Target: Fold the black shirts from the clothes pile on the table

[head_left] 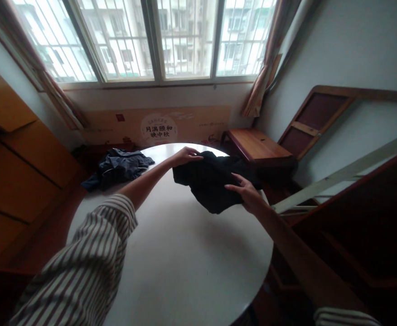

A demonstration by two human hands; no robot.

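A black garment (214,188) is held over the far right part of a round white table (171,253); its exact kind cannot be made out. My left hand (185,156) grips its upper left edge, thumb and fingers closed on the cloth. On the garment's right side lies my right hand (248,192), with thumb and index finger spread across the fabric and the other fingers hidden. A shadow falls on the tabletop below the cloth. Further left, a crumpled dark blue garment (122,165) rests at the table's far left edge, apart from both hands.
Beyond the table stand a low wooden side table (259,142) at right and a printed beige panel (113,124) under the barred window (185,40). Orange-brown cabinets (18,181) line the left. A pale slanted rail (348,172) runs close to the table's right edge.
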